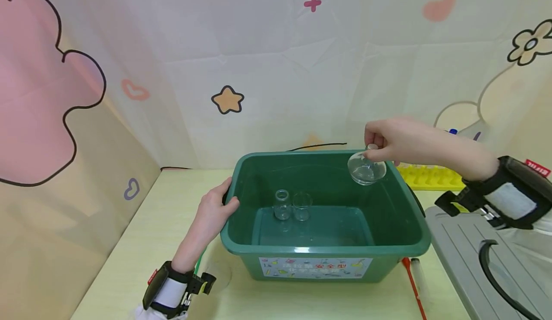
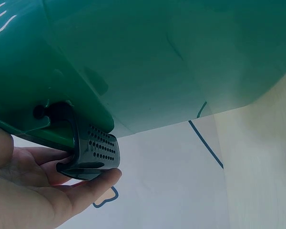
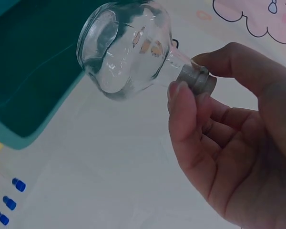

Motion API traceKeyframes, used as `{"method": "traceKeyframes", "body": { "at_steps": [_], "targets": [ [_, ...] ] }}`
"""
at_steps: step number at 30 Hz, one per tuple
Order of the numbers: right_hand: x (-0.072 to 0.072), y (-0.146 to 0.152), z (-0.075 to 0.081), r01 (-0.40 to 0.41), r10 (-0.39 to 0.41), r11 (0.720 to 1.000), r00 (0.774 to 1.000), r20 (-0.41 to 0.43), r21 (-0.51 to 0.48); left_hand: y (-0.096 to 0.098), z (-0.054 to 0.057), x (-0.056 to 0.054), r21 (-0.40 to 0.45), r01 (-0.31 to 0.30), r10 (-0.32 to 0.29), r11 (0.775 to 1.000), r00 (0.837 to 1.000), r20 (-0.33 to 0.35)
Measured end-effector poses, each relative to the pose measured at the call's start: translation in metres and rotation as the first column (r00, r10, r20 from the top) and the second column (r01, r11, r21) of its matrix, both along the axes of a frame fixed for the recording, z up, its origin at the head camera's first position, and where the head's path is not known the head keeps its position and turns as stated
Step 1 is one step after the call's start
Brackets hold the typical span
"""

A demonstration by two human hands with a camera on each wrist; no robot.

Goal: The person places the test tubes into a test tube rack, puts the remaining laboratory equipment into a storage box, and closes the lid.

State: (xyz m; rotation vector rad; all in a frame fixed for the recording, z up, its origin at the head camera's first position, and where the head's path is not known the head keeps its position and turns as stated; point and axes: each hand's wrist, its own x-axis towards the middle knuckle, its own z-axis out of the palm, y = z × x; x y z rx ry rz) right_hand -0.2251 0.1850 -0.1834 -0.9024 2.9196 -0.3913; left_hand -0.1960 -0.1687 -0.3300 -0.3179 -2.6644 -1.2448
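My right hand (image 1: 401, 140) pinches a clear round-bodied glass flask (image 1: 365, 170) by its neck, over the right back part of a green plastic tub (image 1: 323, 250). In the right wrist view, thumb and fingers are at the grey end of the flask's neck (image 3: 195, 78); the body points away from the palm. My left hand (image 1: 211, 214) holds the tub's left rim, thumb on top. The left wrist view shows its fingers around the black perforated handle (image 2: 102, 152). Inside the tub, a small glass bottle (image 1: 282, 207) stands beside a small glass beaker (image 1: 302, 209).
Behind the right forearm lies a yellow rack (image 1: 424, 178). A grey ridged board (image 1: 457, 253) with a black curved handle is at the right. Near the tub's front right corner are a red stick (image 1: 415, 286) and a clear tube (image 1: 419, 279). A printed curtain (image 1: 276, 71) hangs behind.
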Motion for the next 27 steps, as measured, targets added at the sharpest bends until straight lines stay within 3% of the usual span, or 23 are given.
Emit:
{"method": "traceKeyframes", "body": {
  "at_steps": [10,16,27],
  "targets": [
    [-0.015,-0.026,-0.017,-0.046,0.048,0.998,0.997,0.065,-0.038,0.0,0.001,0.0,0.0,0.001,-0.001,1.0,1.0,0.005],
    [-0.026,-0.04,-0.033,-0.087,0.087,0.996,0.991,0.106,-0.005,0.0,0.001,0.0,-0.003,-0.001,0.002,1.0,1.0,0.007],
    [-0.04,-0.056,-0.059,-0.096,0.089,0.995,0.975,0.203,0.024,-0.001,0.001,0.001,-0.005,0.0,0.0,1.0,1.0,0.007]
  ]
}}
